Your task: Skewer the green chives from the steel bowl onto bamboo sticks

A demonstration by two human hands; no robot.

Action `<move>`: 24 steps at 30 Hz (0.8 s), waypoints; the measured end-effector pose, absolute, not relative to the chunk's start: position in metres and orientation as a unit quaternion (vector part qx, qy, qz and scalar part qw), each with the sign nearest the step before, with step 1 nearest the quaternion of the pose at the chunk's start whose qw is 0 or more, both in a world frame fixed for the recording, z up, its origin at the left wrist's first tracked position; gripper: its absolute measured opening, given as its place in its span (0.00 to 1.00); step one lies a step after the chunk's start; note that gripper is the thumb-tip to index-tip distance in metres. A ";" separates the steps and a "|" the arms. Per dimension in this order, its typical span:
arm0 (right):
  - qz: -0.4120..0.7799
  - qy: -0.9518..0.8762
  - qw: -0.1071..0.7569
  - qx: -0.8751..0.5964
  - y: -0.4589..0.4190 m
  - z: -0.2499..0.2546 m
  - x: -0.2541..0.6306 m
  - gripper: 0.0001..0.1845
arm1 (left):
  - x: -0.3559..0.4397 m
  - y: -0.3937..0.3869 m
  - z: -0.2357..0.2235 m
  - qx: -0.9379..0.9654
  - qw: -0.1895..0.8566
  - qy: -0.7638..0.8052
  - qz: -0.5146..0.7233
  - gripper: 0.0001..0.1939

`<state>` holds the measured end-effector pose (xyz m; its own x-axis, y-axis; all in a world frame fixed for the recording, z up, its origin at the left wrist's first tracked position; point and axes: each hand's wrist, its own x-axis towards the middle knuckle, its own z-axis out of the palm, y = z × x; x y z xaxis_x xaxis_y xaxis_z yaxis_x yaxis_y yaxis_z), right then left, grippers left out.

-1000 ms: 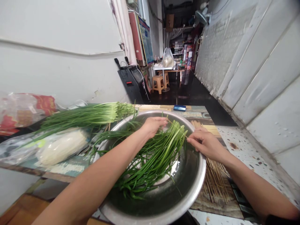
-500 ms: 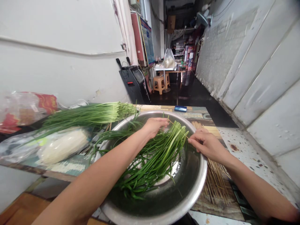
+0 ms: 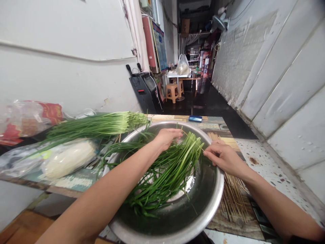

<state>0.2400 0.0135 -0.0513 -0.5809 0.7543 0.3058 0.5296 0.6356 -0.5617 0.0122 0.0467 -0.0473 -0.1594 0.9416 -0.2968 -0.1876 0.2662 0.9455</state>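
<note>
A bunch of green garlic chives (image 3: pixel 172 166) lies in a wide steel basin (image 3: pixel 220 189), pale stem ends toward the far right and leaves trailing to the near left. A thin bamboo skewer (image 3: pixel 185 132) seems to cross the stems near their cut ends; its middle is hidden by them. My left hand (image 3: pixel 168 138) is closed at the skewer's far-left end, the fingertips pinching. At the other end, over the basin's right rim, my right hand (image 3: pixel 223 154) pinches the skewer between thumb and finger. Some water shines on the basin's bottom.
More chives (image 3: pixel 101 125) are heaped left of the basin, beside a white plastic-wrapped bundle (image 3: pixel 69 159). Many loose skewers (image 3: pixel 235 198) lie on the table to the right. A blue box (image 3: pixel 195 118) sits at the table's far edge. A black speaker-like case (image 3: pixel 144 89) stands beyond.
</note>
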 end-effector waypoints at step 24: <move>0.197 -0.867 0.263 -0.374 0.015 -0.053 0.241 0.17 | 0.013 0.044 -0.047 0.339 0.545 0.571 0.512 0.07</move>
